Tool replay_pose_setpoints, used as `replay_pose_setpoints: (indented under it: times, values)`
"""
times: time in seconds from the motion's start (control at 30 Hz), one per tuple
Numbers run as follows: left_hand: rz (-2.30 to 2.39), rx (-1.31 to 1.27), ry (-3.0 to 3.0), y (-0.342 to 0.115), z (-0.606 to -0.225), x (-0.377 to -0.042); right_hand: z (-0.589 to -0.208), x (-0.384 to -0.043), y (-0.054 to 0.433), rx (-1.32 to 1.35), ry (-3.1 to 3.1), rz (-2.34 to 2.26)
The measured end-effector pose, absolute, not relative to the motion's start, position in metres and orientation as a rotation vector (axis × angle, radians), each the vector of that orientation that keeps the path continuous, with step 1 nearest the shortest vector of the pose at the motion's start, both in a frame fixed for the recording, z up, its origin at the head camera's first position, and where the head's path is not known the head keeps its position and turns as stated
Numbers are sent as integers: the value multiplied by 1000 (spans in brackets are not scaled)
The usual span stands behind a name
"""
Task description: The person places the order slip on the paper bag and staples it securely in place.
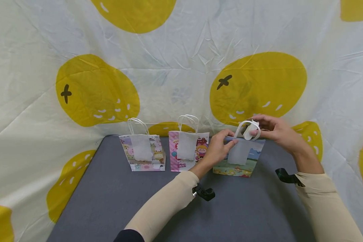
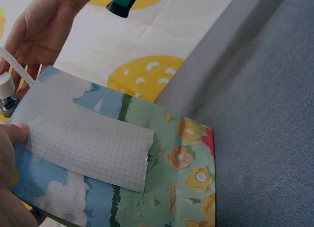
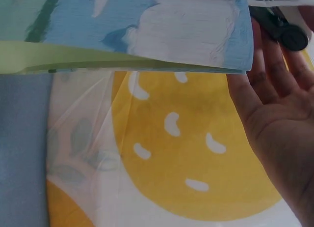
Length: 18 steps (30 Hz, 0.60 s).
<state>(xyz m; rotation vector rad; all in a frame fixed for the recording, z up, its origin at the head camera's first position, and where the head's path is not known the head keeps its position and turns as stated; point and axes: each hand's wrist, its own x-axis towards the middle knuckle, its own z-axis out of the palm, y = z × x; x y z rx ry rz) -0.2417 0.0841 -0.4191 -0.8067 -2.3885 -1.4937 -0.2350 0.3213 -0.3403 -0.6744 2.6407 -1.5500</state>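
A small paper gift bag [image 1: 254,157] with sky, clouds and flowers stands at the right of the three bags. On its front is a white grid-lined paper slip [image 2: 93,138]. My left hand [image 1: 216,148] pinches the bag's top edge, thumb against the front by the slip. In my right hand [image 1: 279,133], above the bag's right top corner, is a small white device [image 1: 250,131] with dark and shiny metal parts; its kind cannot be made out. The bag's white cord handle [image 1: 239,127] loops around the device in the head view.
To the left stand a pink cartoon gift bag [image 1: 173,151] and a pastel animal-print one [image 1: 158,153], each with a white slip and cord handles. They share a grey table [image 1: 115,201]. Behind hangs a white cloth [image 1: 175,84] with yellow fruit shapes.
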Motion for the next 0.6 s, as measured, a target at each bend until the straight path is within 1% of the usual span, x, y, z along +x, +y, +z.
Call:
replay_pose_setpoints:
  times: [0.3,0.6]
  values:
    - [-1500,-793,-2400,85,-417,-242,-333,-235,312,-702,2610,-1349]
    - [-1494,-779,-2408,85,-417,-242,-328,-237,306,-815,2559,-1249]
